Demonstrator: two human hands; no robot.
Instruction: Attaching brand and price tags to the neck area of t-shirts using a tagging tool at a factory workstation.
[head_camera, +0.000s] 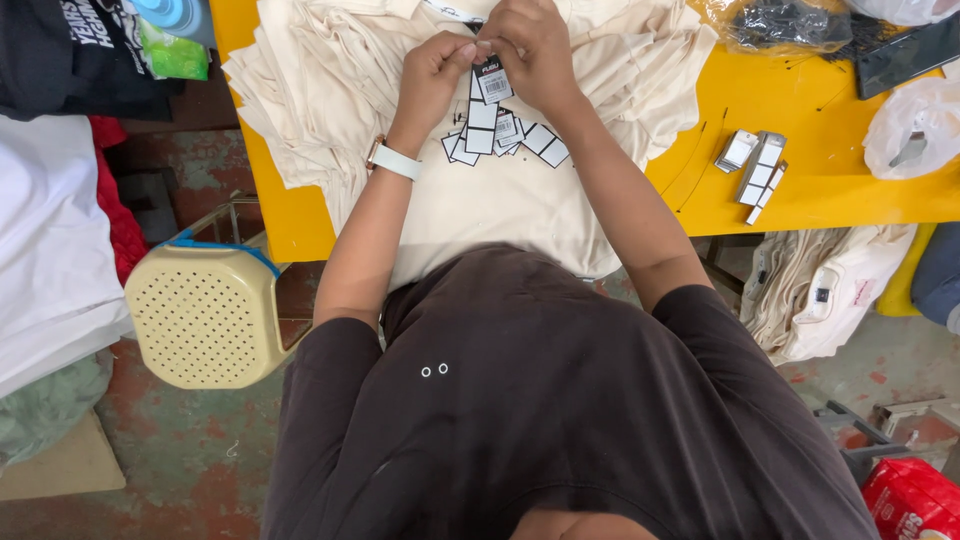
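Both hands up at the far side of the yellow table (800, 190), meeting over a stack of cream garments (330, 90): left hand (432, 72) and right hand (535, 50) each pinch the same small black-and-white tag (492, 80) between thumb and fingertips, other fingers curled in, tag held just above the cloth. Directly below the tag, a loose heap of like tags (500, 135) lies scattered on the garments; a white watch (392, 160) sits on the left wrist. Off to the right on bare tabletop, well apart, two bundled tag stacks (755, 165); a cream perforated stool (205, 315) stands on the floor at left.
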